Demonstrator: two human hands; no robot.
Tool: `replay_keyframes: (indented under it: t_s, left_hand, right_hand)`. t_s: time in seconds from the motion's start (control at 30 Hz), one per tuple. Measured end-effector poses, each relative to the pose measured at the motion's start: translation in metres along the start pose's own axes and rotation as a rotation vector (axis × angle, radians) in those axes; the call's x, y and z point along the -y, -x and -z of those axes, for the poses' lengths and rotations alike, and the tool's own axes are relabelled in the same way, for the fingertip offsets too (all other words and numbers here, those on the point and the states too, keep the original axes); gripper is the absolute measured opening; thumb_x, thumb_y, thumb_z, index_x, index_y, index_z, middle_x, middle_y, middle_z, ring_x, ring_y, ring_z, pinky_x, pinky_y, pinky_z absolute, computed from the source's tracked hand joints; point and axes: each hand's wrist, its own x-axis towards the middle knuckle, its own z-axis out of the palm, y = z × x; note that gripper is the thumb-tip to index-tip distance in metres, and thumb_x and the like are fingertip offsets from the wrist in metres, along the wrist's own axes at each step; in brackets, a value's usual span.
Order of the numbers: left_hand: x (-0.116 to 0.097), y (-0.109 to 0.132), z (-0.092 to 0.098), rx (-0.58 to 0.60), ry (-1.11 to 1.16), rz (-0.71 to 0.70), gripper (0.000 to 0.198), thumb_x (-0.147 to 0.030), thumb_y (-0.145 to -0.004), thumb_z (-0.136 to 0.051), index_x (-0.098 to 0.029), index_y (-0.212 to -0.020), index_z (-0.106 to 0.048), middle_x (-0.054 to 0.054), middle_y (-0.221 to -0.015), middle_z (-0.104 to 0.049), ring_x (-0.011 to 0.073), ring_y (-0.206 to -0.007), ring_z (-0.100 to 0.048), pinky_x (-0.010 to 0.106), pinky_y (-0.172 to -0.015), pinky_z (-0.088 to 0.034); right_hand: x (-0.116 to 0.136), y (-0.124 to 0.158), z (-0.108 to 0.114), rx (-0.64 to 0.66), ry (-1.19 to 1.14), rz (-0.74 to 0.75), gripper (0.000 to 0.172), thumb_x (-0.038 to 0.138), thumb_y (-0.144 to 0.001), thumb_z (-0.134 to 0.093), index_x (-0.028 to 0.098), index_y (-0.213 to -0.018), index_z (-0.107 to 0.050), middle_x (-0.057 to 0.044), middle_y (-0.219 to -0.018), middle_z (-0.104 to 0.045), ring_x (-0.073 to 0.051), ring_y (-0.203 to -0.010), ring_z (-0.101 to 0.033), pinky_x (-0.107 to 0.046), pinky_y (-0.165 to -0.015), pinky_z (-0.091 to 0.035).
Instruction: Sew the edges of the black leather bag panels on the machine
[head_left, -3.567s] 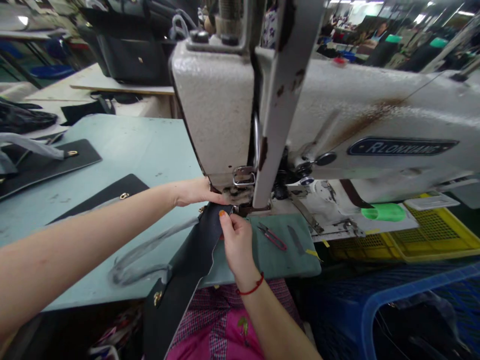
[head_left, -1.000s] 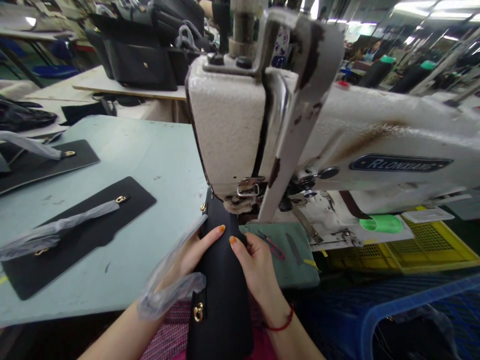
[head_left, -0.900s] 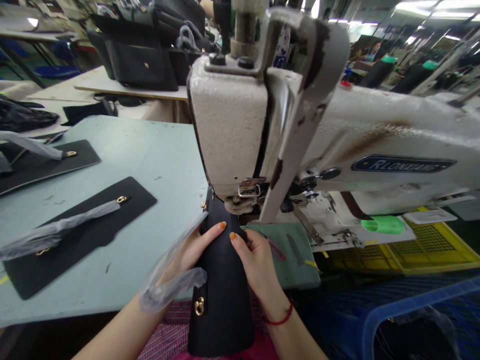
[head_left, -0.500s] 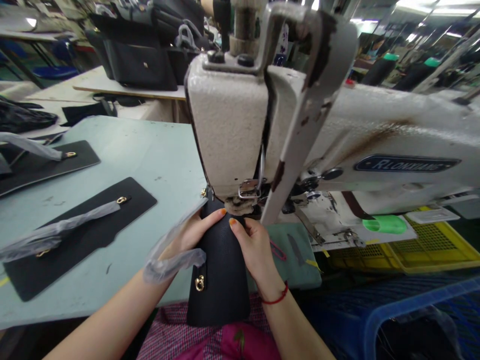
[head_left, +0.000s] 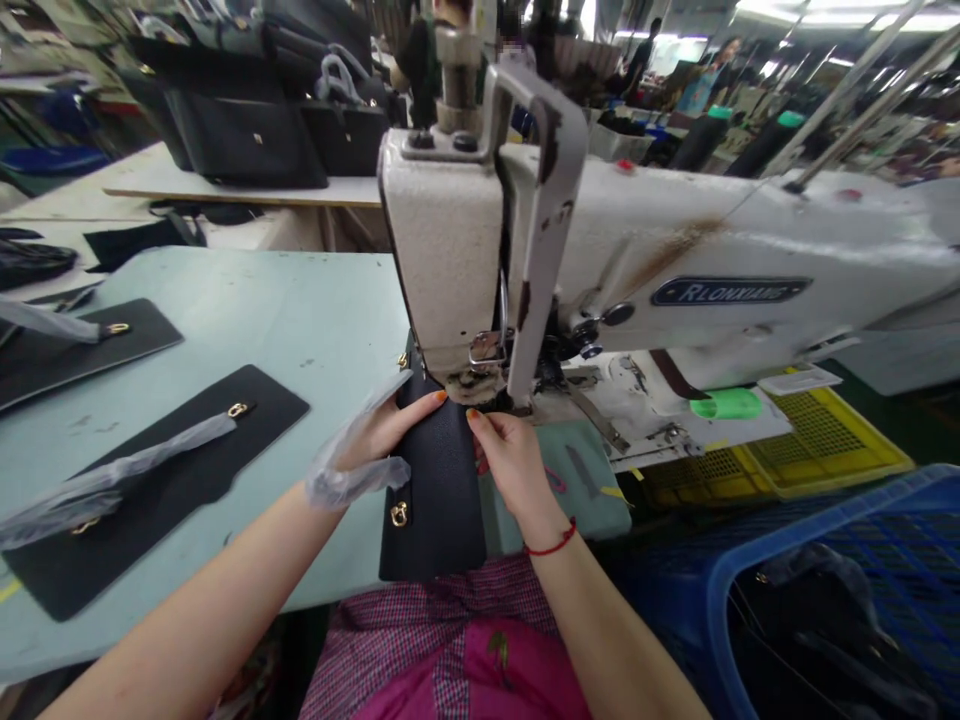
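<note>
A black leather bag panel lies lengthwise in front of me, its far end under the head of a sewing machine. My left hand grips the panel's left edge, thumb on top and the other fingers mostly hidden. A plastic-wrapped handle loops over that wrist, fixed to the panel by gold-coloured hardware. My right hand pinches the right edge close to the presser foot, fingers curled beneath the thumb. The needle area is largely hidden by the machine head.
Another black panel with a wrapped handle rests on the pale green table at left, with one more behind. Black bags stand on a board beyond. At right are a blue basket holding black pieces and a yellow crate.
The panel has slid farther under the machine head, its near end now farther from me. My right fingers have curled more at its edge. The camera view has shifted, moving the machine leftward.
</note>
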Motion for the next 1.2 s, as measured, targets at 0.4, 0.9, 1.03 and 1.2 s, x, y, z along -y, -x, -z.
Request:
replay_keyframes:
  t_s: [0.4,0.9,1.03,1.2]
  left_hand:
    - [0.002,0.006,-0.007,0.192,0.431,0.276,0.049,-0.048,-0.077,-0.067,-0.026,-0.120,-0.065,0.002,-0.121,-0.070,0.0337,-0.102,-0.068,0.046,-0.090,-0.056]
    - [0.000,-0.031,0.018,0.252,0.100,-0.023,0.037,-0.050,-0.074,-0.070,-0.026,-0.101,-0.073,0.002,-0.140,-0.057,0.0323,-0.132,-0.047,0.045,-0.117,-0.030]
    - [-0.007,-0.031,0.018,0.272,0.117,-0.011,0.058,-0.046,-0.073,-0.072,-0.018,-0.124,-0.063,0.009,-0.140,-0.057,0.0322,-0.126,-0.054,0.048,-0.114,-0.033]
    - [-0.009,-0.030,0.018,0.269,0.099,0.009,0.052,-0.047,-0.073,-0.073,-0.016,-0.114,-0.068,0.010,-0.142,-0.055,0.0329,-0.128,-0.051,0.046,-0.114,-0.032]
  right_hand:
    - [0.006,0.001,0.001,0.016,-0.072,-0.031,0.041,0.049,-0.086,-0.052,0.016,-0.063,-0.056,-0.001,-0.057,-0.056,-0.012,-0.050,-0.054,-0.021,-0.044,-0.039]
    - [0.010,0.000,-0.008,0.094,-0.261,-0.127,0.036,0.045,-0.084,-0.052,0.013,-0.067,-0.057,-0.003,-0.056,-0.062,-0.011,-0.043,-0.062,-0.017,-0.042,-0.037]
    - [0.011,0.001,-0.009,0.079,-0.288,-0.152,0.032,0.040,-0.083,-0.053,0.013,-0.067,-0.057,-0.002,-0.054,-0.062,-0.011,-0.043,-0.062,-0.016,-0.041,-0.037]
    - [0.007,0.000,-0.009,0.075,-0.287,-0.150,0.034,0.042,-0.083,-0.053,0.013,-0.067,-0.059,-0.002,-0.055,-0.063,-0.011,-0.043,-0.062,-0.016,-0.040,-0.038]
